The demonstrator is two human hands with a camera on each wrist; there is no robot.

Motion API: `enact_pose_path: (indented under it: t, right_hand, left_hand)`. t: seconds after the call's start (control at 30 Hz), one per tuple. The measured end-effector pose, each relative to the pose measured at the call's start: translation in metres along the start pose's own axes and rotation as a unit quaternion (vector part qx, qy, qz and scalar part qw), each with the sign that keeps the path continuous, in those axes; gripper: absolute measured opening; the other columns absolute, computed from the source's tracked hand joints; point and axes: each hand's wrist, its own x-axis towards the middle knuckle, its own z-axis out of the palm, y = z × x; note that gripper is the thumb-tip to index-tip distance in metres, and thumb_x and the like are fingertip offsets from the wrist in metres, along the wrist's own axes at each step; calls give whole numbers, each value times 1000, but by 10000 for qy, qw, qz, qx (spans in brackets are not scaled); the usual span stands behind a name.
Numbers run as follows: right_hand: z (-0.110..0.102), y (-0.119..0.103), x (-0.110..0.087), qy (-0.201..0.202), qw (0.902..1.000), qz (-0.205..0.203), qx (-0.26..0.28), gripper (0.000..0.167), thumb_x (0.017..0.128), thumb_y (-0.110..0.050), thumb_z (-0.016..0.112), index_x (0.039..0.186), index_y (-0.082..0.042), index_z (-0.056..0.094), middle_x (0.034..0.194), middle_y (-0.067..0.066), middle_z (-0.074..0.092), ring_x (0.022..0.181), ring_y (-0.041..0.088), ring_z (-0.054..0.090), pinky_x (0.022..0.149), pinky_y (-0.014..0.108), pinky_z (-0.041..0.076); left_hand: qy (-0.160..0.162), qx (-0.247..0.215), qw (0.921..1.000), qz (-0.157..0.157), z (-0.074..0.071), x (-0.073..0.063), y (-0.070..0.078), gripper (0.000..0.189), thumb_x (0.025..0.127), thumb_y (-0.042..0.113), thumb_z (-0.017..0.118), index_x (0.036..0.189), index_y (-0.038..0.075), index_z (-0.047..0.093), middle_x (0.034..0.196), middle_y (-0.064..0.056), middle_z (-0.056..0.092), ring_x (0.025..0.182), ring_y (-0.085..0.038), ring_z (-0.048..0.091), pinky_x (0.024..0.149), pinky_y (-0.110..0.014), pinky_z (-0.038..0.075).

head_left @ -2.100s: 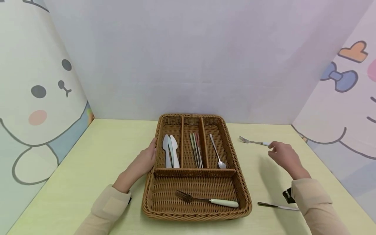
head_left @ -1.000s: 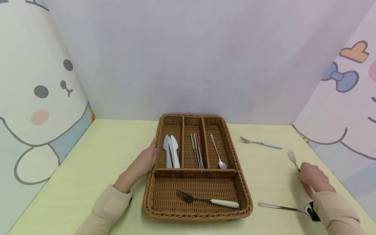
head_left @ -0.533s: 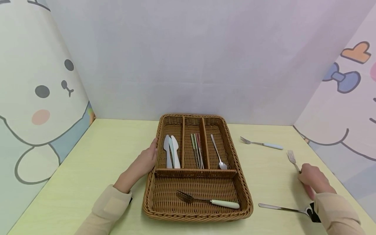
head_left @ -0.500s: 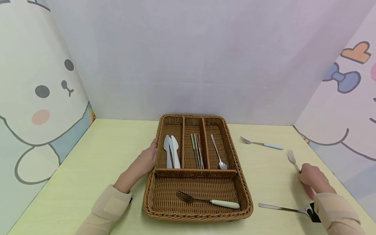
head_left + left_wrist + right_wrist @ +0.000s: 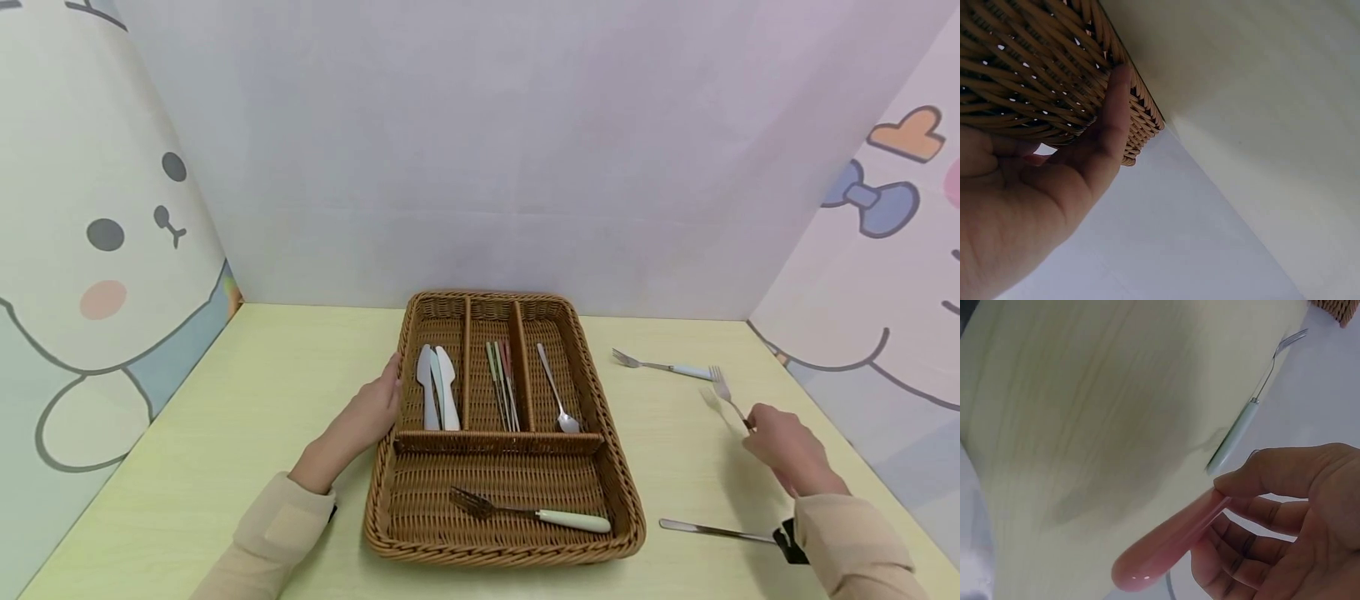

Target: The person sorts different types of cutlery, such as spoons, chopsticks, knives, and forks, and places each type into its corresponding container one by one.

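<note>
My right hand (image 5: 787, 446) pinches a pink-handled fork (image 5: 1169, 547) near where handle and metal meet. Its metal tines (image 5: 720, 383) point away from me above the table, with a shadow below, and overlap the end of a light-blue-handled fork (image 5: 667, 367) in the head view. My left hand (image 5: 367, 412) touches the left side of a brown wicker cutlery basket (image 5: 630, 500). In the left wrist view, one straight finger (image 5: 1116, 106) lies along the basket's outer wall; other fingers are partly hidden. A fork with a pale green handle (image 5: 573, 521) lies in the basket's front compartment.
Upper compartments hold pale butter knives (image 5: 446, 387), thin green- and red-ended sticks (image 5: 501, 383) like chopsticks, and a spoon (image 5: 558, 400). Near my right wrist lies another spoon's handle (image 5: 712, 530), its bowl hidden by the wrist. White panels stand behind and at both sides.
My right hand moves from near the light-blue-handled fork to the pink-handled fork, then raises it and shifts slightly left. The left hand and basket stay put.
</note>
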Motion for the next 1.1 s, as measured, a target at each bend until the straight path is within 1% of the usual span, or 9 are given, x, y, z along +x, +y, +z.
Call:
enact_pose_path:
  t: [0.2, 0.27, 0.37, 0.47, 0.57, 0.73, 0.9, 1.03, 1.1]
  right_hand:
    - [-2, -28, -5, 249, 9995, -211, 0, 29, 76, -7, 51, 101, 7, 53, 84, 21, 59, 61, 22, 48, 46, 34, 36]
    - [-3, -38, -6, 334, 9988, -341, -49, 29, 76, -6, 52, 102, 8, 53, 86, 23, 60, 62, 22, 49, 46, 33, 37]
    - [-2, -54, -8, 509, 9968, -611, -79, 30, 74, -4, 52, 101, 8, 54, 84, 21, 60, 62, 21, 48, 46, 32, 37]
    - [-1, -69, -11, 785, 9924, -944, -121, 29, 72, -2, 53, 99, 7, 56, 81, 18, 60, 61, 20, 48, 46, 31, 36]
    - [2, -83, -15, 1007, 9874, -1207, -165, 28, 70, 0, 53, 98, 4, 57, 77, 15, 57, 59, 19, 45, 45, 31, 34]
    - [5, -105, -24, 1267, 9802, -1508, -224, 27, 70, 1, 52, 97, 0, 58, 74, 9, 52, 55, 16, 41, 44, 29, 31]
    - [6, -128, -36, 1588, 9682, -1914, -273, 27, 70, 4, 52, 95, -3, 60, 73, 6, 51, 55, 14, 39, 43, 26, 31]
    - [9, -145, -44, 1893, 9521, -2370, -376, 26, 70, 6, 54, 93, -4, 61, 72, 5, 51, 56, 12, 39, 43, 23, 31]
    - [12, -152, -47, 2068, 9423, -2587, -493, 26, 70, 7, 56, 92, -5, 61, 71, 4, 51, 58, 12, 39, 44, 22, 32]
  left_hand:
    - [-2, 25, 10000, -46, 1, 0, -1, 51, 101, 15, 22, 143, -9, 7, 137, -32, 36, 120, -42, 45, 99, -51, 39]
    - [3, 18, 10000, -55, 0, 0, -1, 51, 101, 15, 22, 143, -9, 7, 136, -32, 38, 117, -42, 48, 97, -51, 40]
    - [7, 12, 10000, -39, 0, 0, -1, 51, 101, 14, 22, 143, -10, 8, 135, -33, 38, 115, -41, 50, 96, -51, 41]
    - [7, 10, 10000, -20, 0, 0, -1, 50, 101, 14, 22, 143, -10, 8, 135, -33, 38, 115, -40, 50, 97, -50, 41]
    - [-3, -17, 10000, -13, 0, 0, -1, 50, 101, 14, 22, 143, -10, 7, 137, -32, 36, 119, -41, 46, 98, -51, 40]
    - [-16, -22, 10000, -12, 1, 0, -1, 50, 101, 14, 21, 143, -10, 7, 138, -31, 35, 122, -41, 43, 100, -51, 38]
    - [-1, 6, 10000, -5, 0, 0, 0, 50, 101, 14, 21, 143, -10, 8, 137, -31, 36, 122, -41, 43, 99, -51, 39]
    - [37, 43, 10000, 18, 0, 0, 0, 50, 101, 14, 22, 142, -11, 8, 137, -32, 36, 122, -42, 43, 98, -51, 39]
    - [53, 64, 10000, 33, 0, 0, 0, 50, 101, 14, 22, 142, -11, 9, 136, -32, 37, 121, -42, 43, 98, -51, 40]
